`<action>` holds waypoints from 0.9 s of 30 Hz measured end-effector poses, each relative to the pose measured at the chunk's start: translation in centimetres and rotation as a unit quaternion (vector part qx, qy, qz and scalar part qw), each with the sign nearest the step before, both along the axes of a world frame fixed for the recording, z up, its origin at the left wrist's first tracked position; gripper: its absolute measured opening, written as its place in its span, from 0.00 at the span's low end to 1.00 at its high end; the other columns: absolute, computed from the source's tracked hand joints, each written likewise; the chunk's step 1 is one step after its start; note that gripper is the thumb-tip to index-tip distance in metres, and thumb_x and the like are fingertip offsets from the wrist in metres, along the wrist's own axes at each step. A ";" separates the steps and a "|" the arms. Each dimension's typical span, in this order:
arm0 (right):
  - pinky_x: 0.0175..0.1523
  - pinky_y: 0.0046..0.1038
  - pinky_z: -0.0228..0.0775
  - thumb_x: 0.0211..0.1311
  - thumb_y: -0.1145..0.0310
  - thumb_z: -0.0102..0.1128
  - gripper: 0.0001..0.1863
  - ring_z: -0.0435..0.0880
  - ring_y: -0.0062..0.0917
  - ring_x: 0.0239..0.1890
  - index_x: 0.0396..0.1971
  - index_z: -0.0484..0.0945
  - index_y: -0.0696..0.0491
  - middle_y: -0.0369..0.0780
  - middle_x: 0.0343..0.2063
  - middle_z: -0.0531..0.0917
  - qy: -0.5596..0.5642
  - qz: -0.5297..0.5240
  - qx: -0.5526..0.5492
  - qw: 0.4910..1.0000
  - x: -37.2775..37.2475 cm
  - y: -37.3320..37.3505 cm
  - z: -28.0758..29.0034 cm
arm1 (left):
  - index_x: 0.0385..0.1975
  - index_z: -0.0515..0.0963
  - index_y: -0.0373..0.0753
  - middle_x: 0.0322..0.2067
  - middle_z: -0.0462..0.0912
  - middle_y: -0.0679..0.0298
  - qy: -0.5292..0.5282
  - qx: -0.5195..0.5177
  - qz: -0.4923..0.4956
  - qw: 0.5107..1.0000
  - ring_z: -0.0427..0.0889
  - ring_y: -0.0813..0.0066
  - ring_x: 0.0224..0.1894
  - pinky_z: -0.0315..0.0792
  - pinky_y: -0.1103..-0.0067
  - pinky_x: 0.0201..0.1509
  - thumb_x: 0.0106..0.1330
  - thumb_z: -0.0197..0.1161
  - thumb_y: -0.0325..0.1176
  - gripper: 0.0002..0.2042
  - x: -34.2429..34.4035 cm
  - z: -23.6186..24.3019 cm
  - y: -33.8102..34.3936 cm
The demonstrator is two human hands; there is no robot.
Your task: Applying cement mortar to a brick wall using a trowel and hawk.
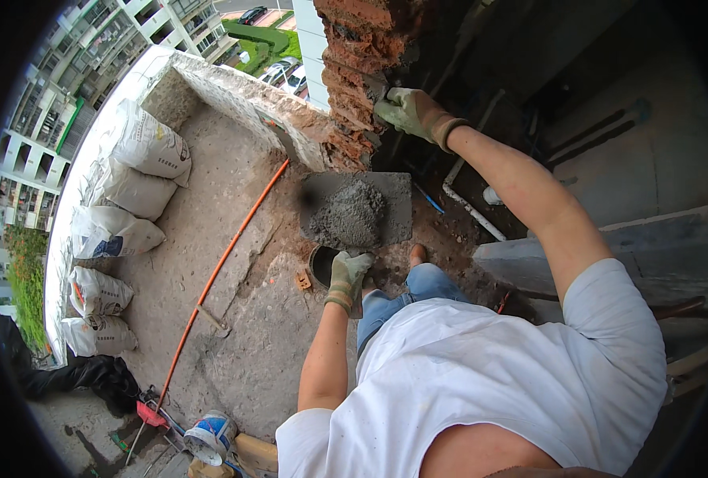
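My right hand (412,112), in a pale green work glove, is raised to the edge of a rough, broken red brick wall (352,72). Its fingers are curled at the wall's face, and whatever they hold is hidden. Lower down, my left hand (349,278), also gloved, is closed beside the rim of a dark round bucket (320,266); I cannot make out what is in its grip. Just beyond it, a heap of wet grey mortar (355,212) lies on a flat grey board (398,191).
An orange hose (228,253) runs along the rough floor. Several white sacks (151,147) line the low wall at left. A brick piece (302,280) lies near the bucket. A white pipe (473,209) is at right; a blue-and-white bucket (211,436) stands at lower left.
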State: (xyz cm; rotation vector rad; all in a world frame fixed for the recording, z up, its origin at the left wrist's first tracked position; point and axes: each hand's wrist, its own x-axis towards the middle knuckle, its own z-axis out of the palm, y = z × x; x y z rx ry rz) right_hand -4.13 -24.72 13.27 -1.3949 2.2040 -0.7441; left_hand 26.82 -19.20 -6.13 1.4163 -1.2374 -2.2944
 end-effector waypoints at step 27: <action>0.28 0.26 0.77 0.66 0.58 0.60 0.16 0.83 0.23 0.23 0.39 0.81 0.57 0.39 0.26 0.85 -0.105 0.035 0.255 0.961 -11.2 5.9 12.8 | 0.31 0.71 0.40 0.26 0.78 0.64 -0.054 0.024 0.070 0.996 0.77 0.69 0.21 0.74 0.73 0.21 0.52 0.69 0.32 0.13 -6.3 2.1 2.7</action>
